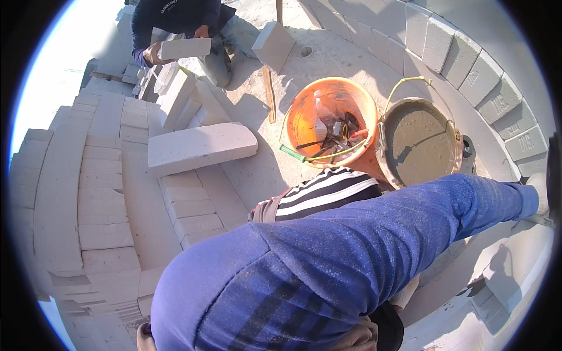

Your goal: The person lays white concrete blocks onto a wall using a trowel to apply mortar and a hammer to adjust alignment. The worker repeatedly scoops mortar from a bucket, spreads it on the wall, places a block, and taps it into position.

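Observation:
My left arm, in a dusty blue sleeve, stretches across the lower middle to the right rim. At its end my left hand, in a pale covering, lies against a dark upright edge beside the block wall. Its fingers are lost at the dark rim. No clear view of my right hand shows; the sleeve covers that area. Above the forearm stands a bucket of wet grey mortar, its yellow handle raised. Left of it an orange bucket holds several hand tools. Black-and-white striped cloth shows just above my sleeve.
A curved wall of pale blocks runs along the right. Stacked blocks fill the left, with a loose block on top. At the top left, a kneeling co-worker holds a block. A wooden stick lies on the floor.

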Action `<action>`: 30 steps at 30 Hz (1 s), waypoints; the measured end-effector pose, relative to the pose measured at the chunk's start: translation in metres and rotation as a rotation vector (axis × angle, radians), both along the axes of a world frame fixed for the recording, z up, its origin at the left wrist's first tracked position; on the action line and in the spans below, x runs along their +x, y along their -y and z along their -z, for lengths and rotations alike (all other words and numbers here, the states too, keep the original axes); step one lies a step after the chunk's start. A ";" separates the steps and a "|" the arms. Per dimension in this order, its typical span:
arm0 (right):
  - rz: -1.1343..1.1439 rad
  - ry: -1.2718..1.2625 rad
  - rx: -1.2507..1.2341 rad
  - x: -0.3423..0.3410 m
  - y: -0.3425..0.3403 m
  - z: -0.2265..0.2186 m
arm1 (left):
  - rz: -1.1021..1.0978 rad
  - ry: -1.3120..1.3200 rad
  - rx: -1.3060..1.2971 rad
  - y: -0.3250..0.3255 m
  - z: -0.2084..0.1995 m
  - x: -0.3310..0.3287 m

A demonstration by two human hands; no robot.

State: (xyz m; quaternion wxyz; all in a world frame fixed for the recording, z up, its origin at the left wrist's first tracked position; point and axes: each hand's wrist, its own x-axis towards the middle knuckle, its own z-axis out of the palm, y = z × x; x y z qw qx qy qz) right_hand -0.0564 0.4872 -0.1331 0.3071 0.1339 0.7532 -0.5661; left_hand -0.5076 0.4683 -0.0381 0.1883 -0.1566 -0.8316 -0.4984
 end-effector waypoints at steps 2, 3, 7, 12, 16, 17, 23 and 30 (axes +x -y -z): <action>-0.153 -0.033 0.244 0.019 0.015 0.054 | -0.044 0.025 -0.010 0.018 -0.002 0.001; -0.210 -0.057 0.380 0.028 0.016 0.075 | -0.059 0.034 -0.008 0.026 -0.006 0.003; -0.328 -0.349 0.707 0.030 0.014 0.113 | -0.074 0.059 -0.005 0.073 -0.036 0.032; -0.157 -0.292 0.768 0.015 0.022 0.081 | 0.017 0.337 -0.041 0.161 -0.077 0.101; -0.176 -0.360 0.804 0.001 0.012 0.105 | 0.125 0.366 -0.129 0.184 -0.092 0.133; -0.180 -0.354 0.799 0.000 0.017 0.104 | 0.132 0.341 -0.179 0.188 -0.090 0.135; -0.171 -0.409 0.786 -0.002 0.003 0.111 | 0.223 0.426 -0.560 0.201 -0.117 0.147; -0.256 -0.333 0.766 0.009 -0.009 0.121 | -0.150 0.298 -0.672 0.366 -0.161 0.279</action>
